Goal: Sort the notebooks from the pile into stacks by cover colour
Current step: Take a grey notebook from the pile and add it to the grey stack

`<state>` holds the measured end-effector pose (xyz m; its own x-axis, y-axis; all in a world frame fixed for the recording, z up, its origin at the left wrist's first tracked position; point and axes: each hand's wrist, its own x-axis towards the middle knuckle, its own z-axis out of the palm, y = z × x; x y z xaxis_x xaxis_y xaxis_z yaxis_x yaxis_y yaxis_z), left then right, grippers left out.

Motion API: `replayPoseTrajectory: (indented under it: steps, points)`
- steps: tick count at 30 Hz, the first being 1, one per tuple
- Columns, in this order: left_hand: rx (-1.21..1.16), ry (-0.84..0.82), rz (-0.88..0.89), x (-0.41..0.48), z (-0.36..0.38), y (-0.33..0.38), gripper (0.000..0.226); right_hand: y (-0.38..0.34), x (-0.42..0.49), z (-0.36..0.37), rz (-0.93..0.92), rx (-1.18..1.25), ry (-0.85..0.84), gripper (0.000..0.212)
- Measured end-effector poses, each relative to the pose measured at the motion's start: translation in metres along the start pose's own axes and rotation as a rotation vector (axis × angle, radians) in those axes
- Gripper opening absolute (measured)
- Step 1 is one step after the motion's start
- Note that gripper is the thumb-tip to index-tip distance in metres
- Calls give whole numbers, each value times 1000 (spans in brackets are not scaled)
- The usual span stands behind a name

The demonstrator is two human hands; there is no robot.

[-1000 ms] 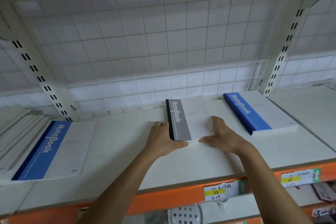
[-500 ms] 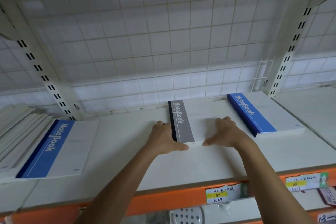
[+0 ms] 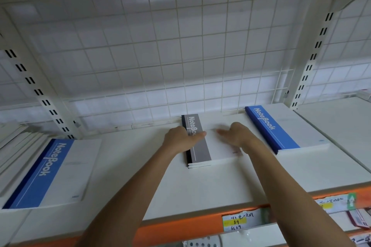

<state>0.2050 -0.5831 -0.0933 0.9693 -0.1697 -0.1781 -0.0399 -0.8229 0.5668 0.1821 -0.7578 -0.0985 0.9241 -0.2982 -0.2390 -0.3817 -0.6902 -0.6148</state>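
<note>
White shelf (image 3: 140,176) holds a grey-banded, white-covered notebook stack (image 3: 200,152).

White shelf (image 3: 124,168); wire grid (image 3: 180,46); price labels (image 3: 237,221).

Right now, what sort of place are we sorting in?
Probably a shop's stationery aisle: store shelving with a slotted upright and wire-grid back panel, a handwritten price label on the orange shelf edge, plus a grey notebook stack and a blue notebook stack.
</note>
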Motion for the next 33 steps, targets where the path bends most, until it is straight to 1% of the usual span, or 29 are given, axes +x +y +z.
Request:
replayPoseTrajectory:
  steps: [4,8,11,13,15,17,19,21,23,26,29,33]
  points:
    - [71,34,2,7,2,-2,51,0,4,6,-5,-69,24,45]
    - [34,47,-11,8,2,-4,45,3,3,8,-24,-97,35,38]
    - [10,44,-18,9,1,-6,43,4,2,9,-36,-123,38,41]
    - [-1,58,-24,8,1,-6,46,4,1,8,-28,-100,43,43]
    - [7,86,-35,5,0,-7,53,2,-2,8,-18,-101,84,45]
    - [72,121,-14,1,-1,-8,56,-5,-9,10,-42,-163,178,44]
    - [144,166,39,-3,-2,-13,53,-17,-19,18,-120,-172,256,42]
    - [206,232,103,-7,-3,-24,45,-33,-30,32,-228,-154,275,40]
    - [263,301,160,-13,-7,-36,37,-49,-39,51,-340,-180,255,36]
    - [355,373,234,-26,-18,-57,36,-72,-50,81,-457,-226,182,37]
    - [440,432,228,-42,-32,-84,37,-95,-62,110,-562,-256,146,38]
    - [525,471,174,-62,-55,-127,41,-126,-81,144,-679,-298,118,41]
